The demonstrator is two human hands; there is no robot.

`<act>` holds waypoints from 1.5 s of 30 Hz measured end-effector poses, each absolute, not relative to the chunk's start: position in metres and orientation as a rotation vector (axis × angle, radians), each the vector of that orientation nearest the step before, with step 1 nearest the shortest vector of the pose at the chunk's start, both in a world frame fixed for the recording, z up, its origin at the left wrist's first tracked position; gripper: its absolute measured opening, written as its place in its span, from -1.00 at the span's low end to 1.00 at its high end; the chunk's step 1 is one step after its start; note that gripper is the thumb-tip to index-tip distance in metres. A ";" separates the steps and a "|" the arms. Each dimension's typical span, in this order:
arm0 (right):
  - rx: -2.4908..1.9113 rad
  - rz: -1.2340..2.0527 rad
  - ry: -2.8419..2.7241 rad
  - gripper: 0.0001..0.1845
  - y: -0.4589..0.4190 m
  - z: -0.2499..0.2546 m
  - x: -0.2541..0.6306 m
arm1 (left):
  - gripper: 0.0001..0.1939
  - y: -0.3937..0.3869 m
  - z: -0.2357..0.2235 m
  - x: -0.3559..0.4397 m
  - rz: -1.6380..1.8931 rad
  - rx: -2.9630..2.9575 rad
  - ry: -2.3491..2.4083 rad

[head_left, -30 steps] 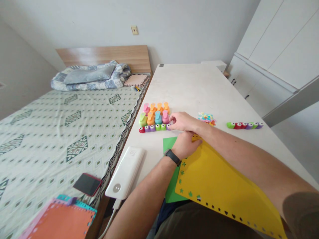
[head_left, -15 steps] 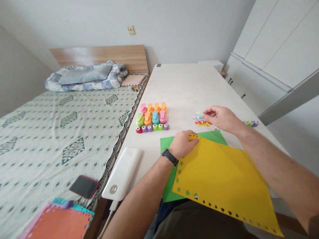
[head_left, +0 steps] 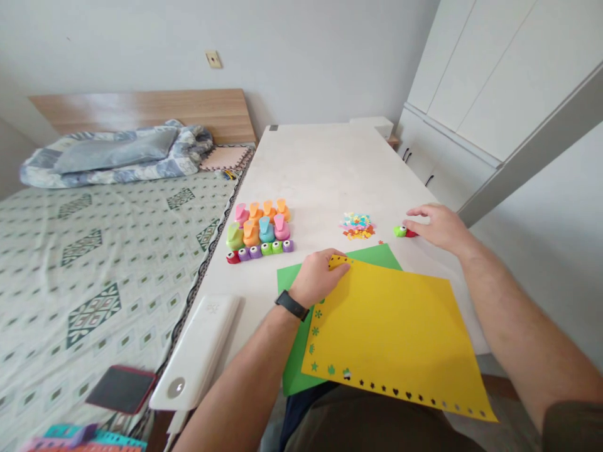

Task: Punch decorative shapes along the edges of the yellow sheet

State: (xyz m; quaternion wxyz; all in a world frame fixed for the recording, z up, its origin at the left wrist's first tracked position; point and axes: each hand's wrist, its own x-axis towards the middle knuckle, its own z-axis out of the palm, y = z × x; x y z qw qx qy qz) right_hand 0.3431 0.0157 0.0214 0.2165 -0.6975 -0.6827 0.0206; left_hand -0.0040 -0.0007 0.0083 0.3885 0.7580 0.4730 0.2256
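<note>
My left hand (head_left: 319, 276) is closed on the far left corner of a yellow sheet (head_left: 396, 336) with punched shapes along its edges. The yellow sheet lies over a green sheet (head_left: 294, 351) on the white table (head_left: 325, 169). My right hand (head_left: 438, 226) rests over a row of small punches (head_left: 403, 231) at the table's right side; only a green and a red one show, and the fingers curl down onto the row. A pile of coloured paper cut-outs (head_left: 358, 226) lies between my hands.
A block of pastel and small round punches (head_left: 259, 233) stands left of centre. A white power bank (head_left: 198, 355) lies at the table's near left corner. A bed (head_left: 94, 251) with a phone (head_left: 121, 389) and coloured sheets (head_left: 85, 437) is on the left; white cabinets (head_left: 471, 81) stand right.
My right hand has moved from the punch block on the left, past the cut-out pile, to the row of small punches on the right. My left hand has stayed on the yellow sheet.
</note>
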 end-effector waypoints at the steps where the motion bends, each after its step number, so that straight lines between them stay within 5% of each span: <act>1: -1.909 0.022 -1.960 -0.61 0.016 0.017 0.341 | -0.73 -0.001 0.009 -0.004 0.569 1.918 1.206; 13: -1.773 -0.034 -2.038 -0.84 0.010 0.003 0.334 | -0.71 -0.001 0.011 -0.001 0.541 1.891 1.217; 27: -1.344 0.950 -1.852 -0.64 -0.002 0.037 0.258 | -0.70 0.000 0.011 -0.002 0.638 1.893 1.161; 45: -1.387 1.048 -1.893 -0.52 -0.008 0.030 0.232 | -0.71 0.001 0.009 -0.003 0.728 1.837 1.147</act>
